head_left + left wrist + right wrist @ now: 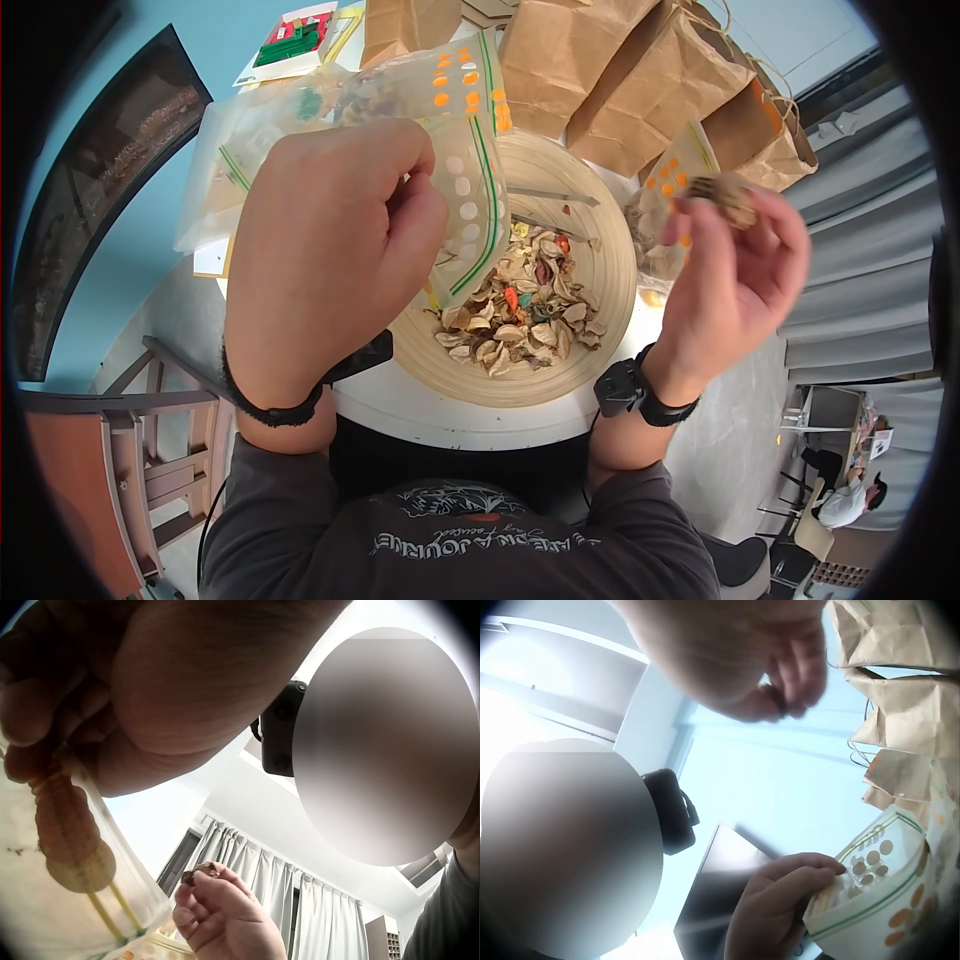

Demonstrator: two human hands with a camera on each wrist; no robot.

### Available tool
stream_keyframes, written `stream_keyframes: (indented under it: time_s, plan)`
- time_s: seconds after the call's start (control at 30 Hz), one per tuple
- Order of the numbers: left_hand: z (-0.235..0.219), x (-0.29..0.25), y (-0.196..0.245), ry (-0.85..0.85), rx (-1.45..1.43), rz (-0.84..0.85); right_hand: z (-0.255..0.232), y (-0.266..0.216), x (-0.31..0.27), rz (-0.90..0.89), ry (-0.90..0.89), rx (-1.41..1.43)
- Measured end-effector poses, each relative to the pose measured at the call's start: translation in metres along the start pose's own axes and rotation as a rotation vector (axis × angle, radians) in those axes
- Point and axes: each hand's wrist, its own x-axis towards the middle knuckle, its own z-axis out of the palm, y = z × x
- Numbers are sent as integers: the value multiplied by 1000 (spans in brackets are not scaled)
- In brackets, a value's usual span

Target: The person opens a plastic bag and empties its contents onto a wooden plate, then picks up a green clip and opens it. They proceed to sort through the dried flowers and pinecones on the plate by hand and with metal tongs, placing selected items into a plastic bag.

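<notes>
My left hand (pixel 335 265) grips the edge of a clear zip bag (pixel 462 225) with green seal lines and orange dots, over the left part of a round wooden plate (pixel 612 230). In the right wrist view the same hand (pixel 776 907) pinches the bag (pixel 866 915), whose mouth is parted. Raised to the right of the plate, my right hand (pixel 725 275) pinches a small brown dried piece (pixel 738 203) between thumb and fingers; the left wrist view also shows this piece (pixel 199 872). Dried petals (pixel 510 330), with red and teal bits, lie on the plate.
Brown paper bags (pixel 640 90) stand behind the plate. Metal tweezers (pixel 555 232) lie on its upper part. Another dotted bag (pixel 655 225) stands at its right, and a box with green and red items (pixel 295 40) is at back left.
</notes>
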Motion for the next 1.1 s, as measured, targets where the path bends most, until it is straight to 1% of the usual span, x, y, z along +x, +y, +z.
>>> stream_keyframes:
  time_s: [0.03, 0.07, 0.13, 0.17, 0.23, 0.3, 0.33, 0.37, 0.43, 0.47, 0.5, 0.53, 0.57, 0.6, 0.63, 0.67, 0.7, 0.73, 0.77, 0.83, 0.87, 0.9, 0.93, 1.0, 1.03, 1.07, 1.1]
  plan:
    - [0, 0, 0, -2, 1, 1, 1, -2, 0, -133, 147, 102]
    - [0, 0, 0, -1, 1, 0, 3, -3, 0, -133, 146, 102]
    - [0, 0, 1, -2, -11, -1, 8, -5, -2, -206, 368, 267]
    - [0, 0, 1, -1, -12, -1, 11, -5, -4, -207, 368, 267]
    - [1, 0, 0, 4, -10, 3, 15, -3, -10, -94, -38, 147]
    - [2, 0, 2, 8, -26, -3, 17, -2, -20, 111, -374, -63]
    - [1, 0, 2, 15, -41, -13, 18, 1, -19, 16, -404, -150]
    - [1, 0, 2, 12, -41, -12, 18, 1, -19, 17, -402, -150]
    - [-1, -1, 1, 47, -45, -22, 16, -3, -15, 108, -189, 93]
    - [-1, -2, 0, 51, -45, -27, 13, -11, -12, 135, -80, 52]
    - [-1, -2, 0, 87, -50, -51, 8, -6, -9, 50, -1, 153]
    - [-1, -2, -1, 122, -55, -73, 2, -9, -7, 3, 72, 161]
    - [-1, -2, 1, 122, -54, -72, -3, -11, -6, -44, 147, 169]
    - [-1, -2, 5, 273, -104, -121, -11, -10, -3, -45, 148, 170]
    - [-2, -1, 7, 424, -153, -171, -18, -9, 0, -126, 200, 183]
    - [-3, -1, 7, 422, -152, -170, -22, -8, 2, -206, 251, 195]
    - [-5, -2, 5, 510, -222, -185, -22, -9, 1, -206, 253, 195]
    - [-7, -2, 4, 597, -292, -199, -23, -13, 0, -211, 293, 194]
    - [-8, -2, 2, 596, -293, -198, -23, -15, -1, -215, 333, 193]
    - [-10, -2, 0, 407, -231, -232, -24, -15, -2, -232, 322, 217]
    - [-9, -2, 1, 410, -230, -233, -22, -16, -3, -250, 321, 277]
    - [-6, -1, 2, 337, -179, -207, -18, -18, -3, -266, 320, 337]
    - [-4, -1, 3, 264, -129, -180, -11, -20, -4, -266, 317, 339]
    - [-4, -2, 7, 236, -131, -166, 11, -23, -12, -140, 285, 190]
    - [-4, -2, 9, 206, -133, -150, 19, -23, -16, -38, 77, 94]
    - [-4, -2, 10, 200, -134, -146, 17, -28, -17, 40, -263, -63]
    - [-4, -2, 11, 206, -146, -158, 18, -24, -18, 43, -257, -63]
